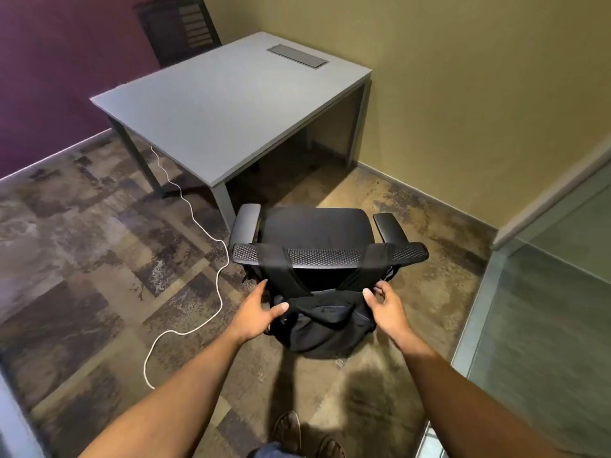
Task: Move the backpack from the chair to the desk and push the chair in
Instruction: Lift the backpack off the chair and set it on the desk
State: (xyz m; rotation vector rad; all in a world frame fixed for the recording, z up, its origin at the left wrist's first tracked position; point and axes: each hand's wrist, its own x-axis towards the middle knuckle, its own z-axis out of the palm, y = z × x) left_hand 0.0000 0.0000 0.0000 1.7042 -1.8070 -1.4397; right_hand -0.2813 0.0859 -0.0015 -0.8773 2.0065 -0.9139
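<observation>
A black backpack (322, 328) hangs behind the backrest of a black office chair (317, 231), its two straps looped over the top of the backrest. The chair stands pulled out from the grey desk (224, 107), facing it. My left hand (256, 314) is at the bag's upper left side, fingers apart, thumb touching the fabric. On the bag's upper right corner rests my right hand (385, 307), its fingers spread and not closed on anything.
A white cable (211, 252) trails across the patterned carpet left of the chair. A second dark chair (178, 28) stands behind the desk by the purple wall. A glass partition (542, 312) is at the right. My feet show at the bottom.
</observation>
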